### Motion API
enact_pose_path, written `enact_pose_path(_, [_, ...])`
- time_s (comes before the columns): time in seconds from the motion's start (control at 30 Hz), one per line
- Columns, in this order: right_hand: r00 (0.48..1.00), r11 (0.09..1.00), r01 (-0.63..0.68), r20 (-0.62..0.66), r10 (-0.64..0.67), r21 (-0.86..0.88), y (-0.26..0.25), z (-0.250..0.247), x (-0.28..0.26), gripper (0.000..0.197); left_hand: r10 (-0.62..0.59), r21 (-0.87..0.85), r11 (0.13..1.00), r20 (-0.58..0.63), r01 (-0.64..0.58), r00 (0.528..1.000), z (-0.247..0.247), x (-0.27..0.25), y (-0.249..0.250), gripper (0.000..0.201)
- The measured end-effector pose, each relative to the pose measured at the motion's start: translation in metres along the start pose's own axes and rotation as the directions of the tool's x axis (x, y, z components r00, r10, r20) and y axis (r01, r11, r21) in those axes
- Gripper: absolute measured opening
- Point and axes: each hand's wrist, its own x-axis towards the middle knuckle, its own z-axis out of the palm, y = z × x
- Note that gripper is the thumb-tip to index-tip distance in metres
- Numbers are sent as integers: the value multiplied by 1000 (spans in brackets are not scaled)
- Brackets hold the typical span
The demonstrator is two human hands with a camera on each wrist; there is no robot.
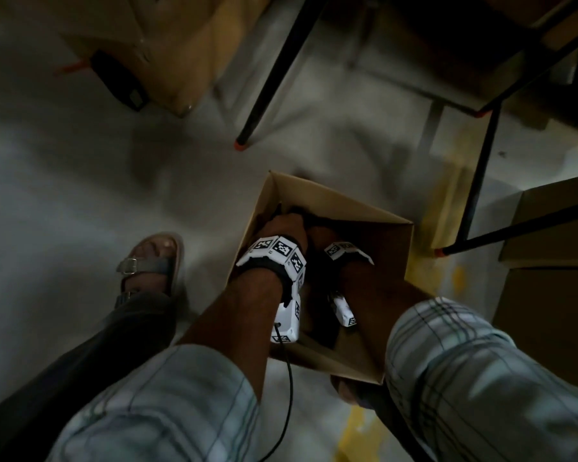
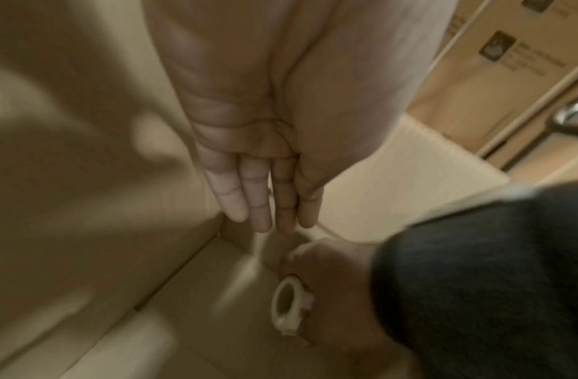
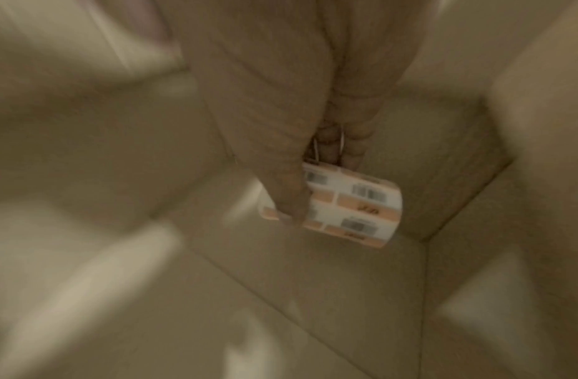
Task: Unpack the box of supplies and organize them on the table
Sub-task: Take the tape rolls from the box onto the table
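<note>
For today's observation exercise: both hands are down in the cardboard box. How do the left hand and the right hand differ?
The left hand has straight fingers and holds nothing; the right hand curls around a roll of labels. The left hand points at a corner; the right hand hangs above the floor. Both are inside the cardboard box.

Dim, underexposed head view with stretched edges — both wrist views motion-blurred, perhaps warm-lit.
</note>
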Motion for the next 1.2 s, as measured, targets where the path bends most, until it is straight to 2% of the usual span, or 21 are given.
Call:
enact_pose_path(0.1, [999, 999, 37, -28, -37, 8, -10, -25, -26, 43, 39, 12, 999, -43, -38, 998, -24, -27, 6, 31])
enact_pose_path(0.2, [979, 984, 175, -105, -176, -14, -24, -54, -60, 40, 58, 22, 998, -46, -57, 997, -53, -60, 14, 29])
enact_pose_path(0.27, [963, 976, 216, -156, -220, -38, -31, -72, -90, 39, 60, 31, 998, -78, -58, 995, -71, -87, 17, 30])
enact_pose_path(0.37, [946, 964, 239, -195, -258, -116, -37, -110, -136, 35, 120, 87, 991, -189, -105, 975, -97, -132, 25, 29])
enact_pose_path(0.5, [922, 953, 268, -249, -296, -141, -38, -164, -204, 31, 157, 169, 978, -221, -121, 963, -128, -187, 46, 26])
enact_pose_path(0.6, [851, 934, 325, -384, -358, -151, -36, -201, -256, 27, 162, 116, 984, -270, -135, 949, -152, -234, 69, 28])
enact_pose_path(0.67, [792, 924, 354, -479, -379, -145, -32, -224, -292, 43, 164, 36, 986, -350, -162, 922, -162, -265, 87, 32])
enact_pose_path(0.73, [740, 917, 379, -555, -379, -122, -26, -244, -328, 56, 181, -64, 971, -435, -231, 882, -170, -297, 108, 45])
enact_pose_path(0.8, [680, 913, 400, -639, -359, -87, -18, -262, -362, 59, 177, -163, 944, -479, -286, 859, -178, -329, 131, 59])
enact_pose_path(0.9, [564, 888, 455, -753, -339, -59, -2, -284, -412, 52, 211, -291, 881, -465, -374, 860, -186, -372, 170, 70])
enact_pose_path(1.0, [464, 849, 528, -832, -306, -18, 20, -295, -456, 47, 270, -539, 718, -365, -439, 891, -187, -403, 210, 81])
enact_pose_path(1.1, [441, 835, 550, -859, -262, 28, 43, -305, -492, 48, 350, -631, 633, -282, -448, 893, -185, -427, 246, 60])
enact_pose_path(1.2, [446, 842, 535, -869, -216, 65, 67, -313, -524, 49, 427, -638, 611, -232, -468, 874, -176, -443, 275, 62])
